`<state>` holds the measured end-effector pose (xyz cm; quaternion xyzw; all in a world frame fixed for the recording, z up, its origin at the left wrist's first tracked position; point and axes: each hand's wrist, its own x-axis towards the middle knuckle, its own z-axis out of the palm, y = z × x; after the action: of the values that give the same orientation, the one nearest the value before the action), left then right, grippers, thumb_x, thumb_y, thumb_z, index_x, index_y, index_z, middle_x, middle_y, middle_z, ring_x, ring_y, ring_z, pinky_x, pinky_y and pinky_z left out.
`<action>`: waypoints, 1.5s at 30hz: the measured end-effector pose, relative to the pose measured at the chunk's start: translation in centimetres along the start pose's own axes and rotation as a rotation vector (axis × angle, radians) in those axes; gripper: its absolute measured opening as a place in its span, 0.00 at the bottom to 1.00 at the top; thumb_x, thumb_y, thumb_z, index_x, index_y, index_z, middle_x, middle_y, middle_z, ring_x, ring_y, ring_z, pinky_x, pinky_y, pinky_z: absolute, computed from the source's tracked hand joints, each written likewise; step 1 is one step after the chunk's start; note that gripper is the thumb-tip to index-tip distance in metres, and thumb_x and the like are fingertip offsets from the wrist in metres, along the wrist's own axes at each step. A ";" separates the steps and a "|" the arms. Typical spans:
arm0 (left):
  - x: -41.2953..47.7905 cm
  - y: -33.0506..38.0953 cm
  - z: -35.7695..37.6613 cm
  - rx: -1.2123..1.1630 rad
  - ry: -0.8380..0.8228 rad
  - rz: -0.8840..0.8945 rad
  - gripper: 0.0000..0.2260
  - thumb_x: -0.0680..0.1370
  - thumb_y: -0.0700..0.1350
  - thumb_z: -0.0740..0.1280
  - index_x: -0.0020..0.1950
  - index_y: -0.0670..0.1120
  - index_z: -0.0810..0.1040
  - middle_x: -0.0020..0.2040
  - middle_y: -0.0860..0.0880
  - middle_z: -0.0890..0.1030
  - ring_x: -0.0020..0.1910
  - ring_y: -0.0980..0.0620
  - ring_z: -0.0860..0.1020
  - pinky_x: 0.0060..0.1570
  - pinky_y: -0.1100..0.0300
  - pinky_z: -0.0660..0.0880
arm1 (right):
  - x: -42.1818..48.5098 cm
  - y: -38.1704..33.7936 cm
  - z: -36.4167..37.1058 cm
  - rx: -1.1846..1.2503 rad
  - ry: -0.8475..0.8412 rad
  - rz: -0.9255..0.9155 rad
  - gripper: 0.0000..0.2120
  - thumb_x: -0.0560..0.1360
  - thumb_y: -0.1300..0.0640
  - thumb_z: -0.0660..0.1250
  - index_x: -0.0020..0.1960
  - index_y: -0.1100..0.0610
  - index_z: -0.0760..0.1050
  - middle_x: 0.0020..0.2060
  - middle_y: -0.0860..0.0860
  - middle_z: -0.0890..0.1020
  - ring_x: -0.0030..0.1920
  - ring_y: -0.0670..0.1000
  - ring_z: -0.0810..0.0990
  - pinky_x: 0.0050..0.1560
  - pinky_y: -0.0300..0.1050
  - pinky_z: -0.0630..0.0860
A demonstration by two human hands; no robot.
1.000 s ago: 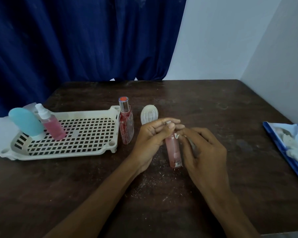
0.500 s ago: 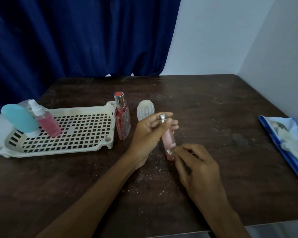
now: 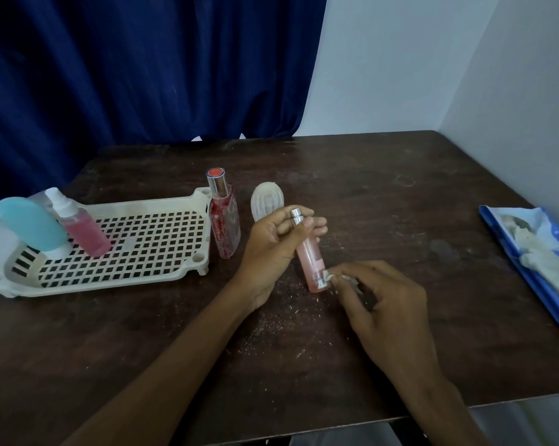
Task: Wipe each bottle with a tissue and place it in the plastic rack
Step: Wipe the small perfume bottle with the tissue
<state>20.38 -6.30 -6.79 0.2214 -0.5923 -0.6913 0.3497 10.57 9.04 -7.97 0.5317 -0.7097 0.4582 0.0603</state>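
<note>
My left hand grips a slim pink bottle near its silver cap, holding it tilted above the table. My right hand pinches a small white scrap of tissue against the bottle's lower end, by its label. The cream plastic rack lies at the left with a teal bottle and a pink spray bottle leaning in it. A red-flecked clear bottle stands just right of the rack. Behind my left hand stands a white oval bottle.
A blue packet with white tissues lies at the table's right edge. Fine white crumbs are scattered on the dark wooden table between my arms. A blue curtain hangs behind the table, and a white wall closes off the right side.
My right hand has slid down the pink bottle from near the cap to its lower end. My left hand has kept its grip on the bottle's top.
</note>
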 end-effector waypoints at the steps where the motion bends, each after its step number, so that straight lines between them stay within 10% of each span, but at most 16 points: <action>1: 0.0 0.0 0.0 -0.003 0.001 0.001 0.11 0.81 0.40 0.66 0.62 0.37 0.76 0.55 0.42 0.85 0.57 0.45 0.84 0.60 0.52 0.79 | 0.0 -0.3 0.4 0.002 -0.003 -0.026 0.10 0.73 0.65 0.75 0.51 0.54 0.85 0.45 0.46 0.83 0.43 0.40 0.80 0.46 0.29 0.74; 20: -0.4 0.0 0.7 0.099 0.077 0.103 0.09 0.78 0.39 0.71 0.57 0.39 0.79 0.49 0.43 0.86 0.49 0.48 0.86 0.54 0.57 0.81 | -1.9 -0.6 1.5 -0.227 -0.038 -0.154 0.08 0.69 0.63 0.75 0.48 0.60 0.85 0.44 0.53 0.81 0.39 0.51 0.81 0.32 0.47 0.81; 45: -0.3 0.0 0.6 0.085 0.070 0.081 0.09 0.79 0.40 0.70 0.58 0.40 0.79 0.49 0.43 0.86 0.50 0.47 0.86 0.55 0.56 0.81 | -1.0 -0.5 0.9 -0.232 -0.012 -0.123 0.09 0.67 0.66 0.78 0.46 0.58 0.86 0.41 0.51 0.81 0.37 0.47 0.79 0.37 0.35 0.75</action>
<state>20.14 -5.62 -6.72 0.2360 -0.6170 -0.6425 0.3883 11.77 9.07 -8.78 0.5665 -0.7243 0.3652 0.1452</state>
